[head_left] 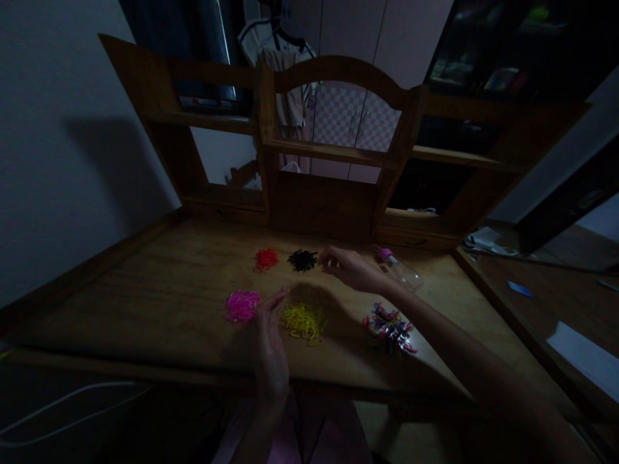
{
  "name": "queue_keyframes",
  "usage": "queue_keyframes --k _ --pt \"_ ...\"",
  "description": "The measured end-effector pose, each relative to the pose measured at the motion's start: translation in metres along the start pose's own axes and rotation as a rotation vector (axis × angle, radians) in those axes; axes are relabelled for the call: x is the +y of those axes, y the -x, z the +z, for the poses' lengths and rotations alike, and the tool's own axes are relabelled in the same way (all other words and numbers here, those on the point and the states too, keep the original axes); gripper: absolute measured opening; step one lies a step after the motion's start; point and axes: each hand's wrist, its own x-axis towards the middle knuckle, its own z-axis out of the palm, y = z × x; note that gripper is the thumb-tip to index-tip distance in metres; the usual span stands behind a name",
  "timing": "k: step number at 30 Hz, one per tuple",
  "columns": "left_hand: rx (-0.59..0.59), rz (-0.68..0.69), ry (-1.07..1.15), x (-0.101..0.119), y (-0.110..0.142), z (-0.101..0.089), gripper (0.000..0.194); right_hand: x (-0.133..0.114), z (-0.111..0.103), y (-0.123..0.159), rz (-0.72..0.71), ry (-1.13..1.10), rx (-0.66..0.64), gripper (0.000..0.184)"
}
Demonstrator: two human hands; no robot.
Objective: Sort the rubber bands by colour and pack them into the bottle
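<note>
My left hand (271, 348) rests on its edge on the wooden desk, fingers stretched out. It stands between a pile of pink thin strips (242, 306) and a pile of yellow thin strips (304, 322). My right hand (352, 268) hovers just right of a pile of black strips (302, 260), its fingertips pinched together. A tiny yellowish bit seems to show at those fingertips, too small to name. Left of the black pile lies a red pile (266, 259). Under my right forearm, a mixed heap of dark, pink and shiny pieces (389, 328) lies on the desk.
A clear bottle with a purple cap (409, 274) lies behind my right wrist. At the back of the desk rises a wooden shelf frame (324, 151). A second table with a white paper (587, 357) stands at right; a wall (72, 161) is at left.
</note>
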Motion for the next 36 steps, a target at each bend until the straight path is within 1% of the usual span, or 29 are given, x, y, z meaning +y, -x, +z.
queue_keyframes --k 2,4,7,9,11,13,16,19,23,25,28,31,33,36 --pt "0.019 -0.006 -0.011 0.000 0.001 0.000 0.043 -0.031 0.014 0.021 -0.091 -0.099 -0.030 0.014" --pt "0.026 -0.010 -0.031 0.000 0.001 0.000 0.043 -0.051 0.029 0.038 -0.117 -0.112 -0.076 0.017" --pt "0.009 0.011 -0.093 -0.001 0.000 -0.002 0.042 -0.061 0.046 0.051 -0.067 -0.060 -0.063 0.017" --pt "0.007 0.015 -0.133 -0.003 0.000 -0.004 0.041 -0.060 0.050 0.054 -0.029 -0.056 -0.022 0.014" --pt "0.017 0.002 -0.163 -0.003 -0.001 -0.005 0.041 -0.060 0.046 0.057 0.000 -0.091 0.056 0.011" --pt "0.019 -0.014 -0.185 -0.001 -0.001 -0.005 0.041 -0.063 0.037 0.063 0.049 -0.118 0.183 0.009" --pt "-0.005 -0.027 -0.206 0.003 0.000 -0.005 0.037 -0.067 0.020 0.083 0.210 -0.113 0.386 0.012" --pt "-0.034 -0.044 -0.219 0.007 0.000 -0.007 0.035 -0.059 0.005 0.118 0.407 -0.107 0.519 0.020" --pt "-0.072 -0.070 -0.239 0.008 0.000 -0.008 0.032 -0.034 -0.005 0.174 0.592 -0.025 0.624 0.026" --pt "-0.108 -0.037 -0.278 0.008 0.002 -0.008 0.030 -0.022 -0.007 0.198 0.668 0.020 0.665 0.030" --pt "-0.192 0.107 -0.413 0.010 0.010 -0.006 0.028 -0.012 -0.005 0.220 0.726 0.036 0.664 0.032" --pt "-0.331 0.265 -0.555 0.008 0.018 0.004 0.021 -0.010 0.000 0.225 0.693 0.028 0.595 0.030" --pt "-0.470 0.308 -0.633 0.002 0.020 0.017 0.022 -0.009 0.006 0.223 0.660 0.026 0.582 0.028" --pt "-0.724 0.297 -0.764 -0.011 0.016 0.040 0.030 -0.003 0.013 0.217 0.636 0.027 0.644 0.025"
